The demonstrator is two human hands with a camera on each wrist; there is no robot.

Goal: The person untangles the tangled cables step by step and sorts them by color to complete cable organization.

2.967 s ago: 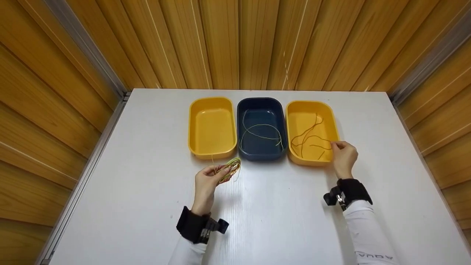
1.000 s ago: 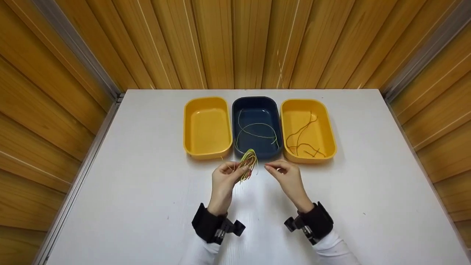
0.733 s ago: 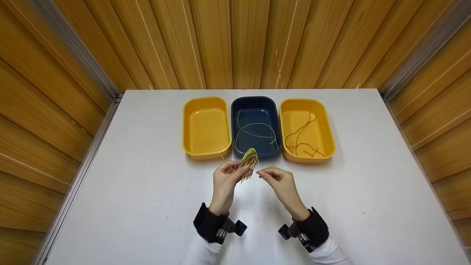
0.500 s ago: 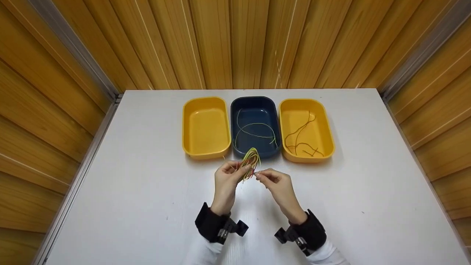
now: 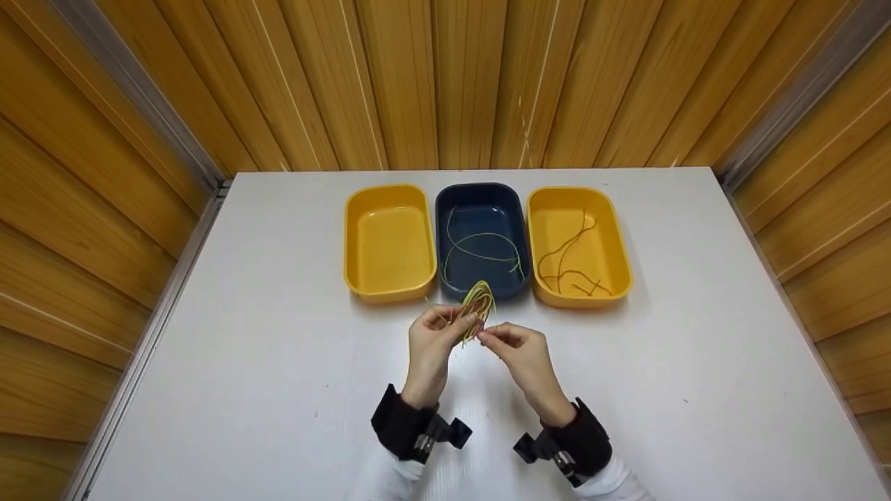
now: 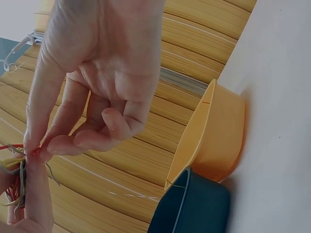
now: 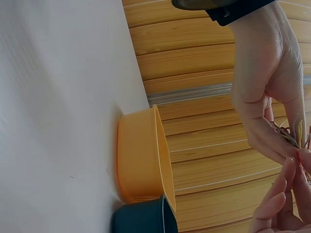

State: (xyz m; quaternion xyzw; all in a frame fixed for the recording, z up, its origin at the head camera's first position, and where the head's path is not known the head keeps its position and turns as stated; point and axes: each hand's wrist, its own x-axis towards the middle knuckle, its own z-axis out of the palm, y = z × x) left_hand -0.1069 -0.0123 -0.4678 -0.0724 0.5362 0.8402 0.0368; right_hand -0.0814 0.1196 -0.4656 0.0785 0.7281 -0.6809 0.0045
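Note:
Thumb and fingers of my left hand (image 5: 429,348) grip a looped bundle of thin red, yellow and green strings (image 5: 479,296) just in front of the dark blue bin (image 5: 482,287). At the bundle's right side, my right hand (image 5: 527,355) pinches a red string (image 6: 35,151) between thumb and fingertips; its other fingers are loosely bent in the left wrist view. A yellow-green string (image 5: 487,234) lies curled in the blue bin. Several orange-brown strings (image 5: 571,242) lie in the right yellow bin (image 5: 583,302).
A left yellow bin (image 5: 390,296) stands beside the blue one, so three bins form a row across the white table (image 5: 278,313). Wood-look panels (image 5: 466,83) rise behind the table and on both sides.
My right hand has left the right yellow bin, where another orange-brown string now lies, and come to the bundle, taking hold of a red string. My left hand has shifted slightly right.

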